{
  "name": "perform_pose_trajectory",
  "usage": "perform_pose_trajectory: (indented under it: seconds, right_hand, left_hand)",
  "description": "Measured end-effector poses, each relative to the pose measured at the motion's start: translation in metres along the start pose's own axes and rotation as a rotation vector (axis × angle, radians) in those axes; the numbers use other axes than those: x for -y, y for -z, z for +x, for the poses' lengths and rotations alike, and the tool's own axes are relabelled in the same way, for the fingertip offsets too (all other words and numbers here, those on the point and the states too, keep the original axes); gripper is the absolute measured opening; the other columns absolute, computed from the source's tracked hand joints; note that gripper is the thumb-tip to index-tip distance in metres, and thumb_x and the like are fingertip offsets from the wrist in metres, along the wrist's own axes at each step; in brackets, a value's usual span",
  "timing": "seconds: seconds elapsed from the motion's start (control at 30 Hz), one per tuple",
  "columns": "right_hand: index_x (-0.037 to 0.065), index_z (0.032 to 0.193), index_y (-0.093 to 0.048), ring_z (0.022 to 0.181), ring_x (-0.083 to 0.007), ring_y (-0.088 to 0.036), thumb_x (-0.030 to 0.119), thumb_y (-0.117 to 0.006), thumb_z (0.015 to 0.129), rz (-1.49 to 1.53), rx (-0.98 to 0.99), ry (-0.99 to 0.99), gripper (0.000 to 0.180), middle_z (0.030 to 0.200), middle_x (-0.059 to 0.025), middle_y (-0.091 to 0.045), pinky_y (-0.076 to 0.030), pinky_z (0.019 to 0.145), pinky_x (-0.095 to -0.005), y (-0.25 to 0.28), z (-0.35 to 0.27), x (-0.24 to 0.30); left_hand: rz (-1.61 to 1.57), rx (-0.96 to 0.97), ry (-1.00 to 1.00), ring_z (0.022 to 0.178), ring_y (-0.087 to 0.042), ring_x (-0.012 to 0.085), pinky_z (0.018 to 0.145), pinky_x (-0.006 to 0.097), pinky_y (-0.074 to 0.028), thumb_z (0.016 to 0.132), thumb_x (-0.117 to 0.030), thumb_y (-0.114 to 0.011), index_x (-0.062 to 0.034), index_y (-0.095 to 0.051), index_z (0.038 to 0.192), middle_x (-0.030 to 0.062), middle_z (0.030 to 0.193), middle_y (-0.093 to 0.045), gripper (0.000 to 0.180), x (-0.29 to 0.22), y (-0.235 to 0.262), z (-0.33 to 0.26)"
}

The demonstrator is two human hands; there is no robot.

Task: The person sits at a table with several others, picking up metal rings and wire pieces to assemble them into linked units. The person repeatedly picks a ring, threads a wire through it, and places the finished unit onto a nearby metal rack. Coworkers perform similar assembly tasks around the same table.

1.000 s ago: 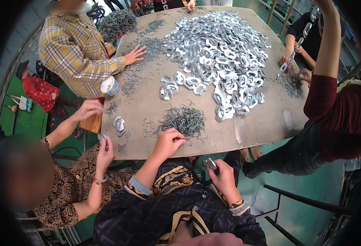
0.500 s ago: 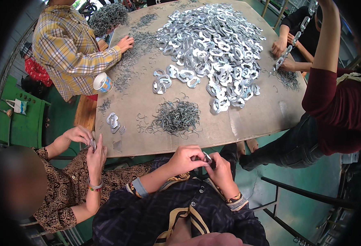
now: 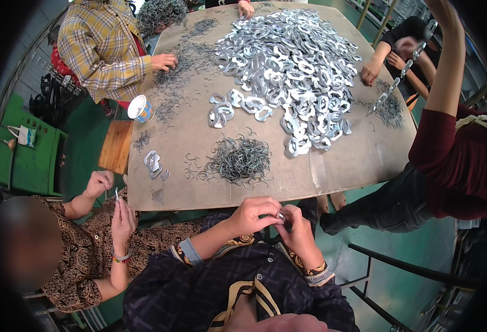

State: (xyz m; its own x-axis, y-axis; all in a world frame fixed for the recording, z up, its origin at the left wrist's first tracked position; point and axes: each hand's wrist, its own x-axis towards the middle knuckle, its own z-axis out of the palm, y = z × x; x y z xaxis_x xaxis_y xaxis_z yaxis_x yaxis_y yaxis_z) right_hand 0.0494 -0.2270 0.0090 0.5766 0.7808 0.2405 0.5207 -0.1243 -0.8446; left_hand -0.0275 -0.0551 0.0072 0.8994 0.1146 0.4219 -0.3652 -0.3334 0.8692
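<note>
My left hand [image 3: 253, 214] and my right hand [image 3: 295, 224] meet in front of my chest, just below the table's near edge. Together they pinch a small silvery metal piece [image 3: 280, 216], mostly hidden by the fingers. Right above them on the brown table [image 3: 337, 166] lies a tangled heap of thin wire hooks [image 3: 239, 159]. Farther back spreads a big pile of flat silver oval plates [image 3: 290, 66].
A person in a patterned brown shirt [image 3: 83, 260] sits at my left, handling a small part. A person in a plaid shirt [image 3: 102, 47] works at the far left by a paper cup [image 3: 141, 108]. At the right, a person in a red top [image 3: 454, 149] lifts a chain [image 3: 398, 77].
My left hand has left the wire heap on the table and come down to join my right hand. Both now close on the small metal piece.
</note>
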Motion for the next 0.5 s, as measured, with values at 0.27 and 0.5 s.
perform_pose_trajectory:
  seconds: [0.27, 0.5]
  right_hand:
    - [0.002, 0.113, -0.052, 0.080, -0.0106, -0.060, -0.001, -0.068, 0.079, 0.459, 0.131, -0.176, 0.038, 0.092, -0.0042, -0.063, -0.050, 0.072, -0.0257, 0.044, 0.036, -0.061]
    - [-0.001, 0.122, -0.055, 0.086, -0.0235, -0.062, 0.009, -0.077, 0.077, -0.115, -0.209, -0.279, 0.051, 0.103, -0.0136, -0.059, -0.051, 0.075, -0.0348, 0.008, 0.135, -0.092]
  left_hand:
    - [0.060, 0.030, -0.156, 0.073, -0.066, 0.0234, 0.064, 0.035, -0.051, 0.073, -0.004, -0.079, -0.0034, -0.065, 0.078, 0.0073, 0.086, -0.069, 0.015, -0.014, 0.000, -0.003]
    - [0.095, 0.032, -0.198, 0.073, -0.066, 0.0243, 0.065, 0.035, -0.050, 0.074, -0.006, -0.079, -0.0033, -0.065, 0.078, 0.0069, 0.087, -0.069, 0.015, -0.018, -0.004, -0.006]
